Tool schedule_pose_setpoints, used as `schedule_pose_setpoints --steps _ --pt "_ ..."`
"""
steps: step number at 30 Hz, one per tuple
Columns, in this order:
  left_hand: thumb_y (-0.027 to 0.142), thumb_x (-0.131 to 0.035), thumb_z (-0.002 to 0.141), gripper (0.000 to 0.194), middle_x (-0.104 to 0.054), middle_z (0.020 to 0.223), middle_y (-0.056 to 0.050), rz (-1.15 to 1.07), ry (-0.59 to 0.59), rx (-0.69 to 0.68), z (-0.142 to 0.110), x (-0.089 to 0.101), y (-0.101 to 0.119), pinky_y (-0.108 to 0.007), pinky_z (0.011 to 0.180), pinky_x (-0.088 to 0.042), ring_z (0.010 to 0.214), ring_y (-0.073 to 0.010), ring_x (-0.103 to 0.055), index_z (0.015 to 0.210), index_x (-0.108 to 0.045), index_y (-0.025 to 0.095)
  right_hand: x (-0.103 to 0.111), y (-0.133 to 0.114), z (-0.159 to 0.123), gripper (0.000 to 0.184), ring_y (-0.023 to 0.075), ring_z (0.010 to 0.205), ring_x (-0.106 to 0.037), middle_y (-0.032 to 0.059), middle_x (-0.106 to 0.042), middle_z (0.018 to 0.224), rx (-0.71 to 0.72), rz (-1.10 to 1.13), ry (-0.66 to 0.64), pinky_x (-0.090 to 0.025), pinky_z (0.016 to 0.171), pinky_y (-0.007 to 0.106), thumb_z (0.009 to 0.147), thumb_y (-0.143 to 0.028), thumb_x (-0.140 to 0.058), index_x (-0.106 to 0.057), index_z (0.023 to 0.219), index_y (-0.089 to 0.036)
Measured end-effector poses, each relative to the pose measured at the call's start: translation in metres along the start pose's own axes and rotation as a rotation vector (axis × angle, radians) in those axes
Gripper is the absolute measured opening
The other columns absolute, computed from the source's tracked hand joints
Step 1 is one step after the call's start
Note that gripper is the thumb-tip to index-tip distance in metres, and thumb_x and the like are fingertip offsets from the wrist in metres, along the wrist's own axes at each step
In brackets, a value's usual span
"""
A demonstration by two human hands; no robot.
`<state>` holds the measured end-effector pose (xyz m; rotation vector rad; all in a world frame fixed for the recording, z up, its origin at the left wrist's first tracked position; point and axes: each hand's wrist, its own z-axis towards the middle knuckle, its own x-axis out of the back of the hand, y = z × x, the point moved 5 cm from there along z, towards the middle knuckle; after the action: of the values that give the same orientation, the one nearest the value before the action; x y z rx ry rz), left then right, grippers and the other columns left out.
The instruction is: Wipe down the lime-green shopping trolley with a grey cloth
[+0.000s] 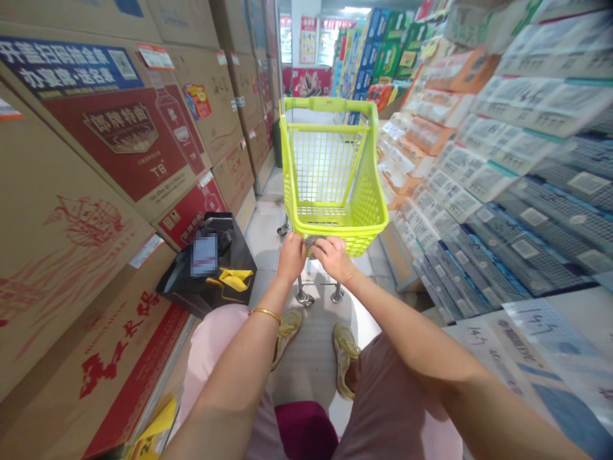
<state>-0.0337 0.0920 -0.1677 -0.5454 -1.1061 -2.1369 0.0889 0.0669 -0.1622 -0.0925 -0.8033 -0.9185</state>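
Observation:
A yellow-green plastic shopping cart (335, 229) stands upright on its casters right in front of me. At its near lower edge, my left hand (291, 254) has its fingers closed around one end of a small grey cloth (314, 241). Close beside it, my right hand (332, 254) pinches the other end of that cloth. Both hands touch or nearly touch the basket's near rim; the exact contact is hidden by the fingers. Through the basket's open top, its grid walls and floor show.
Stacked cartons (143, 140) line the left side, with a black bag (230, 255) against them. Packs of paper goods (507, 211) are piled along the right. The tiled floor (268, 236) runs forward between them. My shoes (345, 354) are just behind the cart.

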Motion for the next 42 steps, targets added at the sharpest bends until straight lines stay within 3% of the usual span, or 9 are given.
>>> schedule_pose_setpoints --steps 4,8,12,15,20,28,34,38,42 --pt "0.016 -0.039 0.087 0.02 -0.048 0.074 -0.003 0.038 0.024 0.024 0.004 0.003 -0.005 -0.03 0.067 -0.039 0.074 -0.0174 -0.049 0.068 -0.039 0.022 -0.016 -0.008 -0.017 0.017 0.0181 0.094 -0.041 0.0042 -0.063 0.099 0.086 0.026 -0.128 -0.029 0.081 0.033 0.089 -0.024 -0.048 -0.064 0.097 -0.023" --pt "0.015 -0.041 0.086 0.022 -0.048 0.072 -0.003 0.048 0.08 0.083 0.004 0.01 -0.01 -0.03 0.066 -0.038 0.073 -0.0177 -0.048 0.065 -0.037 0.022 -0.016 -0.008 -0.019 0.017 0.0184 0.096 -0.042 0.0036 -0.063 0.101 0.105 0.036 -0.195 -0.028 0.084 0.033 0.089 -0.023 -0.049 -0.064 0.098 -0.023" --pt "0.017 -0.043 0.085 0.022 -0.047 0.068 -0.002 0.076 0.139 0.149 -0.001 0.017 -0.009 -0.03 0.064 -0.038 0.071 -0.018 -0.048 0.065 -0.036 0.023 -0.001 -0.002 -0.002 0.021 0.0182 0.097 -0.042 0.0047 -0.061 0.103 0.03 0.064 -0.117 -0.028 0.085 0.033 0.09 -0.022 -0.045 -0.063 0.102 -0.024" --pt "0.018 -0.044 0.085 0.017 -0.048 0.07 -0.002 0.107 0.187 0.113 -0.007 0.022 0.003 -0.029 0.064 -0.039 0.072 -0.0173 -0.049 0.069 -0.039 0.022 0.011 0.002 0.011 0.022 0.0175 0.095 -0.042 0.0045 -0.061 0.098 -0.052 0.084 -0.025 -0.028 0.085 0.032 0.09 -0.02 -0.045 -0.064 0.099 -0.024" --pt "0.019 -0.044 0.085 0.005 -0.053 0.079 -0.005 0.153 0.081 -0.049 -0.011 0.015 0.031 -0.029 0.065 -0.041 0.078 -0.018 -0.052 0.08 -0.046 0.019 0.03 0.006 0.02 0.022 0.0177 0.094 -0.042 0.0052 -0.06 0.092 -0.153 0.106 0.092 -0.03 0.085 0.032 0.089 -0.019 -0.044 -0.066 0.092 -0.022" --pt "0.021 -0.038 0.089 0.018 -0.057 0.076 -0.008 0.256 0.054 0.018 -0.01 -0.001 0.042 -0.029 0.064 -0.04 0.074 -0.0188 -0.054 0.082 -0.053 0.016 0.052 0.016 0.018 0.024 0.0191 0.096 -0.043 0.0063 -0.059 0.094 -0.227 0.08 0.191 -0.034 0.087 0.033 0.088 -0.019 -0.042 -0.065 0.093 -0.022" --pt "0.021 -0.044 0.085 0.014 -0.058 0.08 -0.009 0.254 0.021 0.106 -0.01 -0.012 0.036 -0.029 0.063 -0.041 0.074 -0.0196 -0.055 0.087 -0.056 0.014 0.044 0.018 0.018 0.025 0.0186 0.095 -0.044 0.006 -0.059 0.095 -0.232 0.096 0.138 -0.034 0.086 0.034 0.089 -0.019 -0.041 -0.066 0.092 -0.022" --pt "0.014 -0.048 0.079 0.01 -0.056 0.079 -0.007 0.193 0.005 0.151 -0.005 -0.017 0.029 -0.028 0.063 -0.041 0.072 -0.0183 -0.055 0.081 -0.058 0.016 0.04 0.017 0.02 0.024 0.0177 0.092 -0.044 0.005 -0.061 0.094 -0.181 0.099 0.16 -0.033 0.084 0.032 0.09 -0.021 -0.042 -0.066 0.093 -0.023" --pt "0.013 -0.051 0.077 0.009 -0.054 0.072 -0.005 0.135 0.005 0.155 -0.001 -0.019 0.026 -0.027 0.061 -0.04 0.069 -0.0176 -0.053 0.074 -0.059 0.017 0.025 0.023 0.014 0.024 0.0177 0.095 -0.044 0.0044 -0.061 0.097 -0.163 0.066 0.084 -0.031 0.085 0.033 0.09 -0.023 -0.043 -0.065 0.099 -0.026"
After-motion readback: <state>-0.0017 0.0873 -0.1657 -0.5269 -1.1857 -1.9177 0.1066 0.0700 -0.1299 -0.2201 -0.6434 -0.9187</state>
